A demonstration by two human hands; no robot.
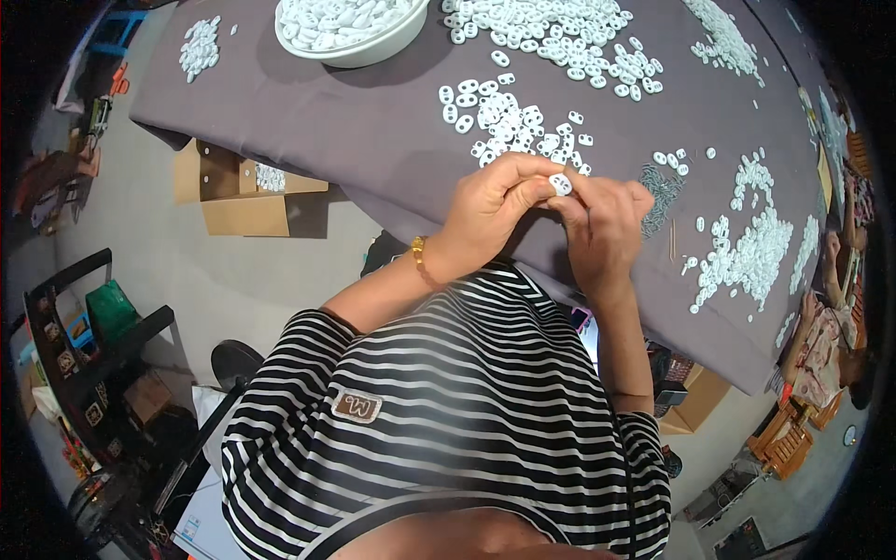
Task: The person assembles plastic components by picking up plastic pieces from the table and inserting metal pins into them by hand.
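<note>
Between both hands, at the near edge of the cloth-covered table, is a small white oval plastic piece (560,184) with dark openings in its face. My left hand (493,207) pinches it from the left with thumb and forefinger. From the other side, the thumb and fingers of my right hand (602,219) close on it too. Just beyond the hands lies a loose heap of white plastic pieces with holes (515,121). A patch of small dark grey metal parts (661,196) lies to the right of my right hand; their exact kind is too small to tell.
A white bowl (359,51) full of white pieces stands at the far left on the grey tablecloth (308,112). More white parts (751,252) are heaped on the right. Below the table's left edge sits an open cardboard box (245,219). Other people are at the far right.
</note>
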